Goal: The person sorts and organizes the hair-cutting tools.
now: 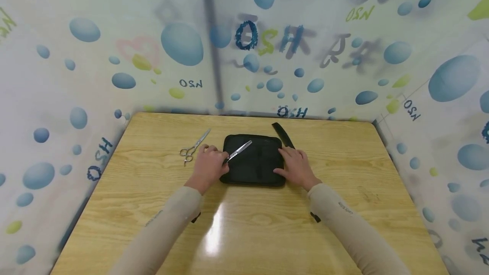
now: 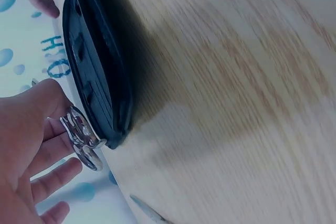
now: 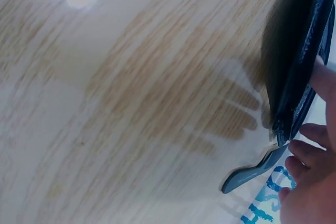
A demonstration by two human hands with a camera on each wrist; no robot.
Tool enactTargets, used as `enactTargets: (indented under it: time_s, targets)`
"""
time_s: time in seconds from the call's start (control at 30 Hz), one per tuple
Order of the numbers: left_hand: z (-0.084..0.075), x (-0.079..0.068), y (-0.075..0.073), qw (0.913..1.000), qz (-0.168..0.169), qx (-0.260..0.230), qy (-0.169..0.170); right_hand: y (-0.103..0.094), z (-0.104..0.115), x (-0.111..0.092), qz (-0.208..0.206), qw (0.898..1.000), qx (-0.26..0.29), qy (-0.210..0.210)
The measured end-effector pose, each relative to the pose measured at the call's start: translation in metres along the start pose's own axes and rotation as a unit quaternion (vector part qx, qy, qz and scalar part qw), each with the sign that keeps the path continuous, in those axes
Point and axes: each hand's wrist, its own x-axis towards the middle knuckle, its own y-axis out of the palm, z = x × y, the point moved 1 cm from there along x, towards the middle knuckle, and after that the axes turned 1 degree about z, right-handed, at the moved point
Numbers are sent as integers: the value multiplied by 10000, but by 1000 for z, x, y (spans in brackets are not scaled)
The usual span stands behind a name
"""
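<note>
My left hand (image 1: 209,165) pinches a pair of silver scissors (image 1: 240,150) by the left edge of a black zip case (image 1: 256,169). The blades point up and to the right across the case. In the left wrist view the finger rings (image 2: 86,142) stick out below the thumb, beside slots inside the case (image 2: 89,72). My right hand (image 1: 298,166) grips the case's right edge, its thumb (image 3: 323,80) on the near side and its fingers bent at the far corner.
Another pair of silver scissors (image 1: 195,147) lies on the wooden table (image 1: 259,228), left of the case. Behind my right hand lies a black comb (image 1: 282,134), partly hidden by the fingers. A patterned wall (image 1: 153,67) stands along the table's far edge.
</note>
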Motion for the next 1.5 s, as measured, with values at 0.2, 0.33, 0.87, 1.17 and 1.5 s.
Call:
enactTargets:
  time_s: [0.2, 0.33, 0.87, 1.17, 1.5]
  targets:
    - [10, -1, 0, 9999, 118, -125, -12, 1, 0, 0, 575, 9983, 34, 27]
    - [16, -1, -1, 9997, 231, -85, -33, 1, 0, -1, 699, 9975, -101, -80]
    - [38, -6, 0, 9995, 266, 124, -84, 1, 2, -2, 1470, 9887, -190, -235]
    - [48, -11, 0, 9986, 484, 206, 74, 1, 7, -10, 1655, 9844, -259, -531]
    - [47, -8, 0, 9973, 497, 478, 261, 4, 9, -11, 1673, 9830, -721, -226]
